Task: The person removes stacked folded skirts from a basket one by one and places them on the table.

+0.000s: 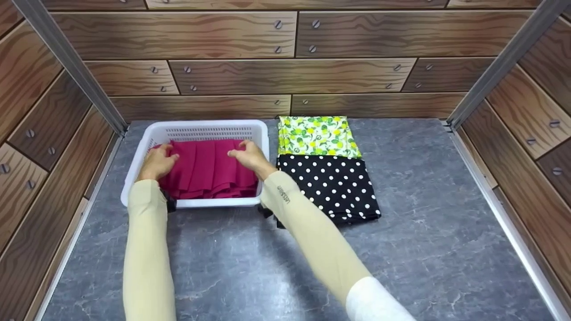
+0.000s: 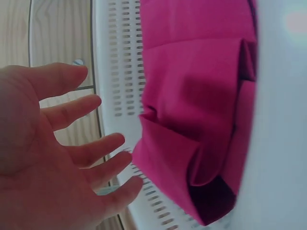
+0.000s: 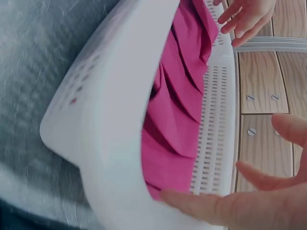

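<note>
A white plastic basket [image 1: 214, 203] with slotted walls stands at the back left, holding magenta fabric [image 1: 207, 165] laid in overlapping folds. My left hand [image 1: 157, 162] is over the basket's left end, beside the fabric. In the left wrist view its spread fingers [image 2: 108, 143] show nothing between them, and a loose fold of fabric [image 2: 168, 158] hangs open near the fingertips. My right hand [image 1: 251, 158] is at the basket's right end, over the fabric's edge. Its fingers [image 3: 211, 206] are apart in the right wrist view, one overlapping the rim and the fabric's corner.
Right of the basket lies a folded black cloth with white dots [image 1: 330, 187]. Behind it is a folded lemon-print cloth [image 1: 316, 136]. Wood-patterned walls [image 1: 232, 76] and metal corner posts [image 1: 499, 62] enclose the grey marbled tabletop [image 1: 428, 232] at the back and both sides.
</note>
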